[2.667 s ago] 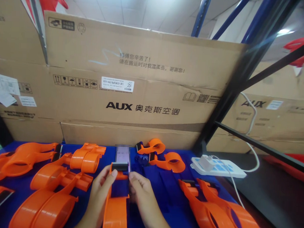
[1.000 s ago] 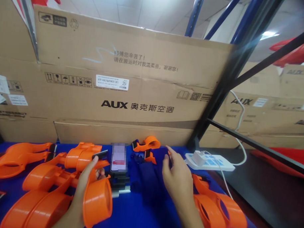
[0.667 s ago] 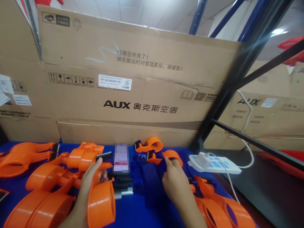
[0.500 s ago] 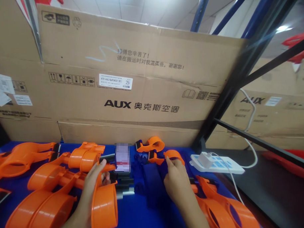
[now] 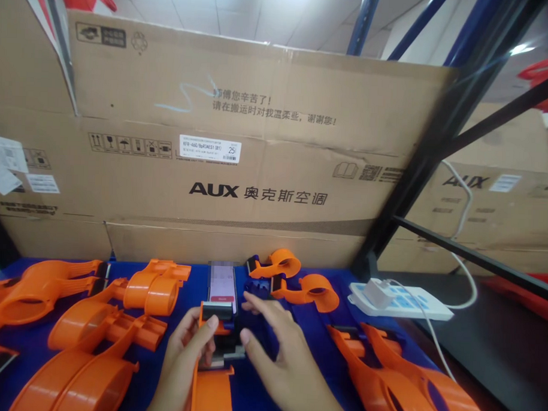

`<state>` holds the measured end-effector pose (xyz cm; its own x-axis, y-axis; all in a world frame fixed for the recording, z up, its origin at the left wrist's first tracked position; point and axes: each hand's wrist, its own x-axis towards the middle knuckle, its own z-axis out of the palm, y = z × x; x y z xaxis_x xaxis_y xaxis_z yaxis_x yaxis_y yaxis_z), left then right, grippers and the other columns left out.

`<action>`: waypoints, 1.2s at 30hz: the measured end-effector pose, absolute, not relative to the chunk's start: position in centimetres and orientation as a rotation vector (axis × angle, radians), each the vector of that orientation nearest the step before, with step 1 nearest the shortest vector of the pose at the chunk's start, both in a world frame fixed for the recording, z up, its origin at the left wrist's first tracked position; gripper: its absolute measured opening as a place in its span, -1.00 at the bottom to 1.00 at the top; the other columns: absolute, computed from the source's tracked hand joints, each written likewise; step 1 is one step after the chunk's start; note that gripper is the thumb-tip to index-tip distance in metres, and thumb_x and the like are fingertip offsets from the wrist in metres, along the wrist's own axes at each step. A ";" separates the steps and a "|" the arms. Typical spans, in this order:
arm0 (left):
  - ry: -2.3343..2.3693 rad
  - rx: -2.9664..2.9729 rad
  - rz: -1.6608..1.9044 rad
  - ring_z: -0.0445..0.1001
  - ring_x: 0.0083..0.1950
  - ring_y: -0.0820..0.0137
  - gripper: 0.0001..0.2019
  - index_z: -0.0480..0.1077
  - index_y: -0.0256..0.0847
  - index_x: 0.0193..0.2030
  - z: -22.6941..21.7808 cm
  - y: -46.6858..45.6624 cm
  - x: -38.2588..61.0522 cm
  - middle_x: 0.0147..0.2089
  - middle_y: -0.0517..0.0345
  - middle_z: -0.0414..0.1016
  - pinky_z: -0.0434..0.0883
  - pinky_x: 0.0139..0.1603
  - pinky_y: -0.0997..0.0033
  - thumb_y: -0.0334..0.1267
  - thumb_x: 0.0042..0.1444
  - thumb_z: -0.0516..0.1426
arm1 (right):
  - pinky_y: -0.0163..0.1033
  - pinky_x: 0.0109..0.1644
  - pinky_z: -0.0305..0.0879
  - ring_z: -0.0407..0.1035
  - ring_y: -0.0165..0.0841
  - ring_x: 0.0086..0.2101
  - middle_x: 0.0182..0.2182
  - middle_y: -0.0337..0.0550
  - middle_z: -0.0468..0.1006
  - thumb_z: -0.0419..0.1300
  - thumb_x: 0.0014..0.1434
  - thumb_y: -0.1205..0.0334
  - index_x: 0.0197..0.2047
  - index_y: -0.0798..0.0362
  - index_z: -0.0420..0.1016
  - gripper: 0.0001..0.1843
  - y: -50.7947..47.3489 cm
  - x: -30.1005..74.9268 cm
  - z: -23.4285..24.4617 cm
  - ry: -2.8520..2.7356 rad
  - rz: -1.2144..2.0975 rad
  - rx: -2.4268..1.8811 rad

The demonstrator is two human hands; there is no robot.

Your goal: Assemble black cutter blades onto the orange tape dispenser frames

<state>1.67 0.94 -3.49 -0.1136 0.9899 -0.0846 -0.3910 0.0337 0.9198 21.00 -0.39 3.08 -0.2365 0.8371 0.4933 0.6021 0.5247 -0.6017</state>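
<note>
My left hand (image 5: 186,346) is wrapped round an orange tape dispenser (image 5: 212,395), whose black roller end points up and away. Just to the right, my right hand (image 5: 284,356) is open, with thumb and fingers spread beside the dispenser's head and nothing seen between them. Dark blue plastic parts (image 5: 257,287) lie beyond the right fingers, partly hidden. Under and behind the hands are black and metal pieces (image 5: 233,352), too covered to make out fully. A phone (image 5: 223,281) with a lit screen stands just beyond the left hand.
Orange dispensers (image 5: 77,372) fill the left side of the blue surface; more dispensers (image 5: 412,378) lie at right. Two stand at the back, including one dispenser (image 5: 318,291). A white power strip (image 5: 418,303) with a cable sits right. A large cardboard sheet (image 5: 259,127) forms the back wall.
My right hand has come left and nearer from the back dispenser, opening its fingers. My left hand has shifted right with its dispenser, turning the roller end up.
</note>
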 end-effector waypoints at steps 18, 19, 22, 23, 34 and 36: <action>1.052 1.010 1.362 0.35 -0.67 0.52 -0.65 0.50 -0.17 -0.17 -0.7 -0.7 2.6 -0.62 0.34 0.42 0.29 -0.64 0.59 0.08 0.15 0.32 | -0.01 -0.13 0.60 0.57 -0.13 -0.22 -0.08 0.17 0.67 0.03 0.39 0.35 0.47 0.24 0.18 -0.39 -0.7 19.1 0.4 -2.150 0.093 -0.989; 1.067 1.019 1.356 0.34 -0.68 0.53 -0.65 0.50 -0.17 -0.19 -0.6 -0.7 2.5 -0.63 0.36 0.40 0.27 -0.66 0.60 0.08 0.14 0.32 | -0.02 -0.14 0.60 0.58 -0.13 -0.23 -0.08 0.17 0.68 0.02 0.39 0.36 0.48 0.24 0.15 -0.38 -0.7 19.1 0.3 -2.161 0.086 -0.982; 1.100 1.034 1.333 0.30 -0.71 0.54 -0.65 0.48 -0.17 -0.24 -0.6 -0.6 2.4 -0.65 0.39 0.36 0.30 -0.66 0.59 0.10 0.13 0.33 | -0.06 -0.19 0.60 0.58 -0.16 -0.27 -0.10 0.17 0.68 -0.01 0.39 0.39 0.50 0.27 0.11 -0.36 -0.6 19.1 0.1 -2.189 0.073 -0.979; 1.101 1.034 1.322 0.29 -0.72 0.55 -0.64 0.48 -0.17 -0.25 -0.6 -0.5 2.4 -0.66 0.40 0.36 0.32 -0.65 0.59 0.10 0.12 0.33 | -0.07 -0.19 0.60 0.58 -0.16 -0.28 -0.11 0.17 0.68 -0.02 0.39 0.40 0.50 0.28 0.10 -0.36 -0.6 19.1 0.1 -2.197 0.074 -0.980; 0.887 0.735 1.181 0.14 -0.81 0.52 -0.51 0.49 -0.20 -0.47 -1.9 0.0 2.8 -0.86 0.35 0.18 0.26 -0.70 0.53 0.24 0.06 0.29 | -0.10 -0.08 0.63 0.63 -0.15 -0.18 -0.11 0.12 0.69 0.05 0.48 0.22 0.42 0.17 0.26 -0.49 -0.3 19.1 0.3 -2.106 0.082 -0.939; 0.863 0.696 1.112 0.14 -0.82 0.52 -0.40 0.34 -0.17 -0.69 -2.3 0.2 2.7 -0.88 0.27 0.14 0.22 -0.72 0.54 0.29 0.09 0.23 | -0.10 -0.04 0.63 0.64 -0.15 -0.15 -0.07 0.12 0.70 0.00 0.51 0.20 0.45 0.18 0.21 -0.48 -0.3 19.1 0.4 -2.114 0.053 -0.888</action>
